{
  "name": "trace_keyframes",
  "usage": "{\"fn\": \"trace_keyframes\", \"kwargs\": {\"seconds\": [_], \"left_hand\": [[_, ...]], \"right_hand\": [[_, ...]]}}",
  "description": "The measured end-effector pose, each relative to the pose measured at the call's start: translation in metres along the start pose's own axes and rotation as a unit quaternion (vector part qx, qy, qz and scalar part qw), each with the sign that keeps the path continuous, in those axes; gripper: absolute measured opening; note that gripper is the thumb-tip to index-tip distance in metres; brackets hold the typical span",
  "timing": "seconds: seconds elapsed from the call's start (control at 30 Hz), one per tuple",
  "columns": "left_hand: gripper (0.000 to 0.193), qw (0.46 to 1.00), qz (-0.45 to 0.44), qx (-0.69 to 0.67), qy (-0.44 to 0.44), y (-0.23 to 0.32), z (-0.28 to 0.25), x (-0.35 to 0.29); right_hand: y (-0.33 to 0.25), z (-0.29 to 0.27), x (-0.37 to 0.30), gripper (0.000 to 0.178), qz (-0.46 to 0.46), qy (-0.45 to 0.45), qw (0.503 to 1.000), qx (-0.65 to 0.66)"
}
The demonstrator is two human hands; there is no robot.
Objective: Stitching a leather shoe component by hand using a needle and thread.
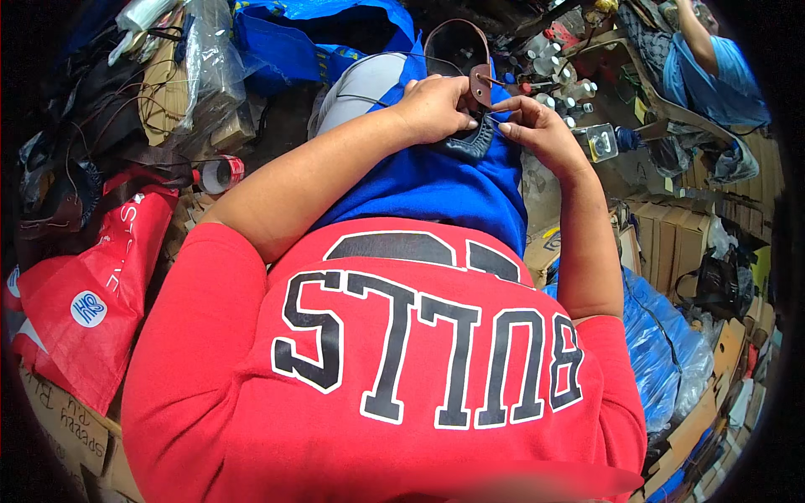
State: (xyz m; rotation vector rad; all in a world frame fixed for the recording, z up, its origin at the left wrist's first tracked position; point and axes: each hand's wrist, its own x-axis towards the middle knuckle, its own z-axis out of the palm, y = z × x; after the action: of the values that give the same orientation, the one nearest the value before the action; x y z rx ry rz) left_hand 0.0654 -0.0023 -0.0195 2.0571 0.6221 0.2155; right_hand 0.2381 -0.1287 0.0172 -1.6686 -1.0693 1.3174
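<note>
On my lap, over blue cloth, lies a dark shoe with a brown collar and a puckered seam around its black toe. My left hand is closed on the shoe's near side, its thumb by the seam. At the toe's right edge, my right hand has its fingers bent and pinched close to the seam. Something thin shows at those fingertips, too small to name. A thin dark cord loops out to the left of my left hand.
Several small bottles stand right of the shoe, beside a squarish clear bottle. A red bag and a red-labelled bottle lie left. Cardboard and blue plastic sit right. Another person's blue-clothed body is far right.
</note>
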Motion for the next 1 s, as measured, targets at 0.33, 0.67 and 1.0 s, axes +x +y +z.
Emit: {"fn": "trace_keyframes", "kwargs": {"seconds": [0.33, 0.67, 1.0], "left_hand": [[0.031, 0.996, 0.025, 0.041, -0.08, 0.011, -0.014, -0.006], [0.008, 0.984, 0.073, 0.161, -0.008, 0.009, -0.033, -0.023], [0.015, 0.995, 0.052, 0.052, -0.061, 0.012, -0.015, -0.017]], "right_hand": [[-0.01, 0.006, 0.016, 0.013, -0.012, -0.031, 0.996, -0.082], [0.003, -0.023, 0.008, 0.018, -0.013, 0.008, 0.998, -0.055], [0.018, -0.019, -0.019, 0.018, 0.009, 0.002, 0.999, -0.033]]}}
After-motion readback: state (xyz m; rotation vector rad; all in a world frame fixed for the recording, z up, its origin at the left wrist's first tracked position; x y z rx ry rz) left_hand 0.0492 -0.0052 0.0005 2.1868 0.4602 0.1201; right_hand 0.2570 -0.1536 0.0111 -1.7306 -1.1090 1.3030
